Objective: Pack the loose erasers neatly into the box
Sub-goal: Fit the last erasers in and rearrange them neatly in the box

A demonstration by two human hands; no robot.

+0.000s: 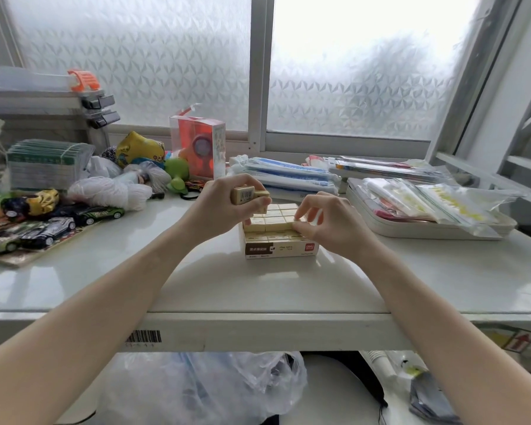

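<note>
Bare forearms, no sleeves, both hands ungloved.

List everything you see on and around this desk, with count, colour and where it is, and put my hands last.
box: one, cream and brown, desk centre
packed erasers: a grid, cream, count unclear, in the box
loose erasers: at least two, cream, in the left hand
toy cars: several, mixed colours, desk left
white yarn: one bundle, behind the cars
clear orange toy package: one, by the window
green plush: one, left of that package
packets in plastic: a stack, blue and white, behind the box
white tray: one, desk right, holding plastic bags
plastic bag: one, clear, under the desk
left hand: grips loose erasers above the box
right hand: pinches an eraser at the box's right edge
</note>
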